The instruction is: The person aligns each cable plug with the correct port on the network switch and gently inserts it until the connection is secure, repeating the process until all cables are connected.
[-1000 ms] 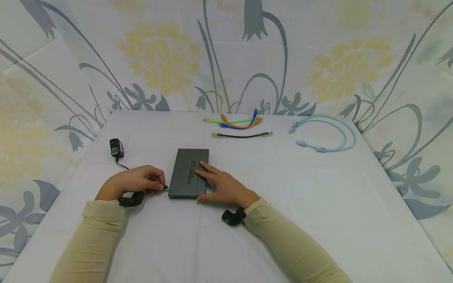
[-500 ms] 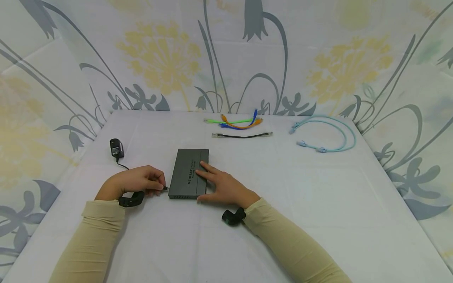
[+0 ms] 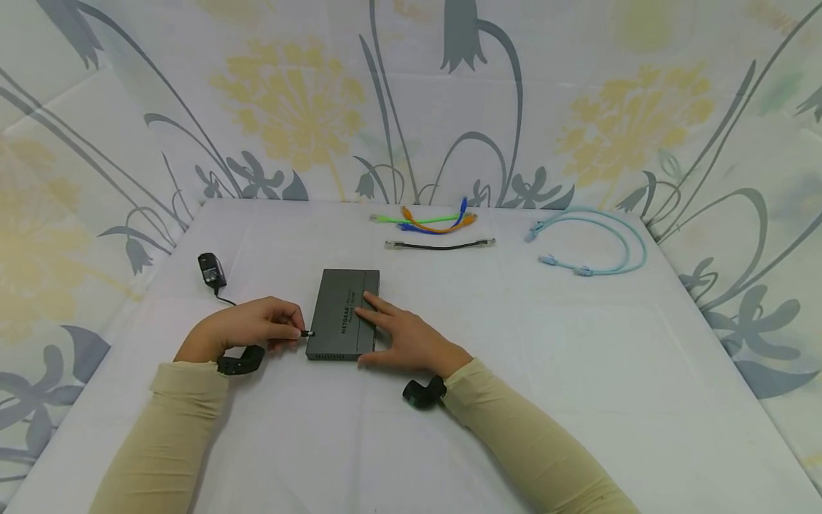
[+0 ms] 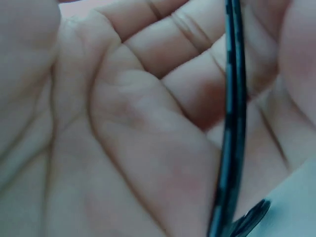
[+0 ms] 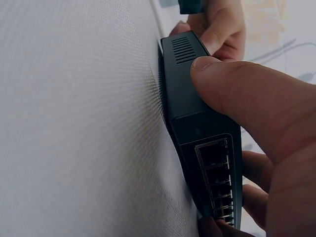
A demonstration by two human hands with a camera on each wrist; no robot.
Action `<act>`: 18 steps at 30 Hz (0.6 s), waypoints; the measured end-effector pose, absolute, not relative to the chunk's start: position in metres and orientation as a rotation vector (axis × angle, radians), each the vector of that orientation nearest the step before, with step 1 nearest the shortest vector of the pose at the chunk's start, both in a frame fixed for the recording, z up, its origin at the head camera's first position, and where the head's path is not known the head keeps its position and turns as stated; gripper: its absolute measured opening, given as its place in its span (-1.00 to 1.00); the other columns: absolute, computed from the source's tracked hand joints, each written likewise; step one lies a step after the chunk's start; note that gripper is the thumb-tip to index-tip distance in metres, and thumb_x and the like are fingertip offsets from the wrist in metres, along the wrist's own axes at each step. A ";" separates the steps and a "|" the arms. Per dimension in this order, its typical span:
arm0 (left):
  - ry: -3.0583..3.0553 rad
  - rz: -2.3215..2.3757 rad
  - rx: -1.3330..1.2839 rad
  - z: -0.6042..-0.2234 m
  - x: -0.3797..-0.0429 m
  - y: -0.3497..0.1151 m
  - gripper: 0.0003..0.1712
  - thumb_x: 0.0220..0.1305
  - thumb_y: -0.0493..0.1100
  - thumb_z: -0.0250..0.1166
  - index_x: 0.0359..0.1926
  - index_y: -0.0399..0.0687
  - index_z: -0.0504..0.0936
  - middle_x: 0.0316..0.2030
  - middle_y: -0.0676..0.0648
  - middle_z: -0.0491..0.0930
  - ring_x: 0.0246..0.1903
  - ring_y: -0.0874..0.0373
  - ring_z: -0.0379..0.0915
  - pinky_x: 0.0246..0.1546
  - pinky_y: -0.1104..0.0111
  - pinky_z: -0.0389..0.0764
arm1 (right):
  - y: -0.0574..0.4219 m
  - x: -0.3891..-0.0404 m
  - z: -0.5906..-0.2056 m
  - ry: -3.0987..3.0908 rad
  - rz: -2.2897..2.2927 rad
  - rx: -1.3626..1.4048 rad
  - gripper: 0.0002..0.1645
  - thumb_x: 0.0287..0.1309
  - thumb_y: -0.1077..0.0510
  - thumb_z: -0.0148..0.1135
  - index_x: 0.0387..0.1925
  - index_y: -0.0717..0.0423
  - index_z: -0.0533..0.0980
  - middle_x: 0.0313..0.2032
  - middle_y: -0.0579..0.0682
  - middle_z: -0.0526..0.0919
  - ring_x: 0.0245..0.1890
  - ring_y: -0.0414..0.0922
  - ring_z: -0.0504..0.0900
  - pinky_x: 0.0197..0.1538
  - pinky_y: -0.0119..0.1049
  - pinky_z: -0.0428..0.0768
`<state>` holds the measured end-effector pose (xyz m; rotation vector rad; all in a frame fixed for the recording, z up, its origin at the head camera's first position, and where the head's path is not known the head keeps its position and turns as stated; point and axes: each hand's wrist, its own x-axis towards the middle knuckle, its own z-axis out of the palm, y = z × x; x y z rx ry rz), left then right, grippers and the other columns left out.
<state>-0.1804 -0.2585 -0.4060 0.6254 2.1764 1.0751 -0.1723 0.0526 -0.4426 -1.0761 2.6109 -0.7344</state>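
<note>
White-covered table (image 3: 546,428), floral fabric (image 3: 411,107) behind, dark network box (image 3: 334,307) lettered NETGEAR left of centre, your left hand (image 3: 253,330) pinching a black plug (image 3: 308,333) at its left edge, your right hand (image 3: 411,343) resting across it, fingers extended, adapter (image 3: 212,271) beyond, its lead (image 3: 225,300) partly hidden by your left hand.

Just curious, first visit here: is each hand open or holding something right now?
Left hand: closed, pinching a small black plug.
Right hand: open, resting on the dark box.

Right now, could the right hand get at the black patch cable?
Probably yes: nothing stands between the right hand and the black patch cable, though that hand would first have to leave the grey box.
</note>
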 end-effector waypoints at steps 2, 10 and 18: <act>2.181 1.065 0.628 -0.407 -0.181 -0.258 -0.82 0.37 -0.21 0.19 -0.25 -0.29 0.57 -0.47 -0.10 0.60 -0.57 0.22 0.46 -0.51 0.38 0.53 | 0.053 -0.172 -0.442 2.610 -0.732 -1.073 0.03 0.07 -0.34 0.31 0.49 -0.22 0.11 0.55 -0.18 -0.12 0.48 -0.07 0.15 0.40 0.02 0.28; 2.216 1.022 0.596 -0.407 -0.182 -0.264 -0.86 0.35 -0.25 0.17 -0.26 -0.28 0.58 -0.48 -0.07 0.58 -0.57 0.22 0.44 -0.51 0.40 0.52 | 0.053 -0.172 -0.441 2.604 -0.734 -1.070 0.03 0.07 -0.33 0.32 0.49 -0.21 0.11 0.55 -0.18 -0.12 0.48 -0.07 0.16 0.40 0.01 0.28; 2.217 0.983 0.602 -0.410 -0.182 -0.260 -0.88 0.33 -0.25 0.19 -0.30 -0.23 0.59 -0.51 -0.02 0.57 -0.58 0.23 0.43 -0.51 0.41 0.52 | 0.053 -0.172 -0.441 2.608 -0.727 -1.063 0.02 0.08 -0.33 0.31 0.49 -0.22 0.12 0.55 -0.19 -0.12 0.47 -0.07 0.16 0.40 0.02 0.28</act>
